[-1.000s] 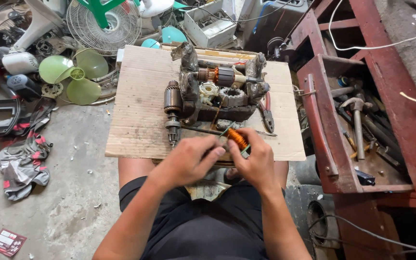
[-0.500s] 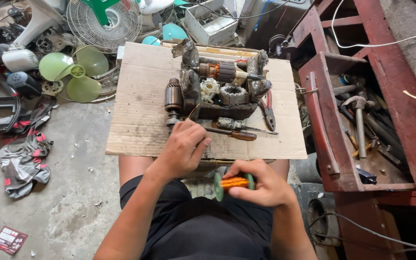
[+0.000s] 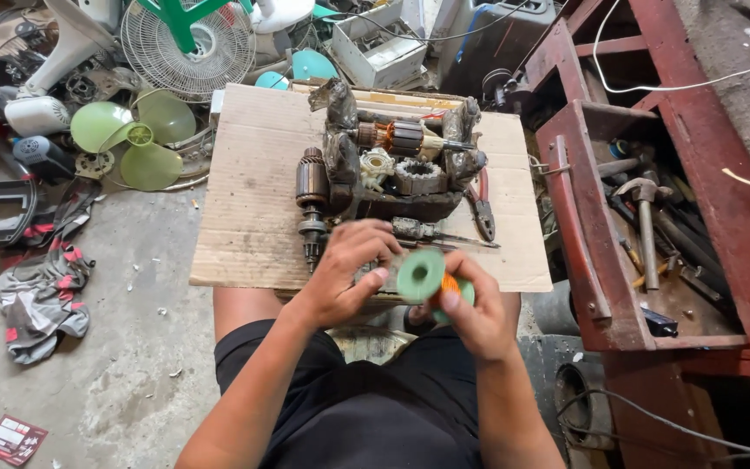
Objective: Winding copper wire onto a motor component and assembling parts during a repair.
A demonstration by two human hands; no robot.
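The right hand [image 3: 475, 317] is closed around a small green spool [image 3: 423, 276] wound with orange wire, the thumb pressed on the near rim and the fingers wrapped behind it, so the spool's flat round face turns up toward the camera. The spool sits in the air just past the near edge of the cardboard sheet [image 3: 253, 217] that serves as a tabletop over the person's lap. The left hand [image 3: 349, 269] is half closed, fingers curled narrow, its fingertips touching the spool's left side; whether it pinches a wire end is too small to tell.

Just beyond the hands lies a screwdriver [image 3: 440, 233] flat on the cardboard, and behind it a dismantled motor housing [image 3: 392, 169] with a copper-wound rotor. A second rotor [image 3: 312, 200] lies to the left of the housing, and pliers [image 3: 482, 208] with red handles to its right. A green fan blade [image 3: 128, 139] rests on the floor at left.
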